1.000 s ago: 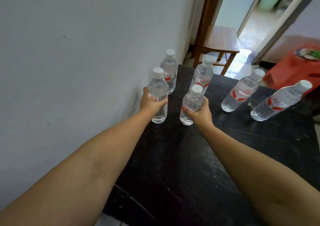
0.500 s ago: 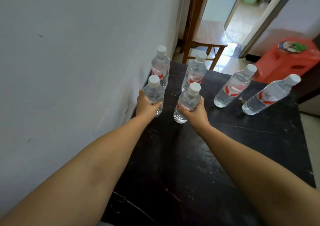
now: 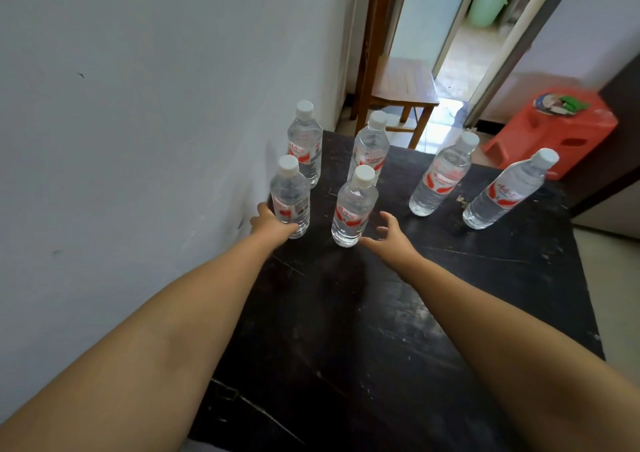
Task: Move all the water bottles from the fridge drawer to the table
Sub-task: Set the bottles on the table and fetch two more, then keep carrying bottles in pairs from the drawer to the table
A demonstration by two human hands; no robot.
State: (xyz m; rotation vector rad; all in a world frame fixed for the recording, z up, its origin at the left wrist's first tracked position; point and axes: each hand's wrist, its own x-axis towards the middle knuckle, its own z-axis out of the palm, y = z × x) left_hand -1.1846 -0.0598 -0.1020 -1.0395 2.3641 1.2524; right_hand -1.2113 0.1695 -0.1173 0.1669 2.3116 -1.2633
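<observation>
the right grip (image 3: 389, 240) has let go and spread just beside its bottle (image 3: 353, 209), now upright on the tabletop (image 3: 381, 313), while the left grip (image 3: 273, 224) still wraps its bottle (image 3: 290, 197), probably steadying it by the wall.

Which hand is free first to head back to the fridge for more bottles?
Right. The right hand is open beside the front middle bottle, fingers spread and off it. The left hand grips the base of the bottle by the wall, standing on the table.
</observation>
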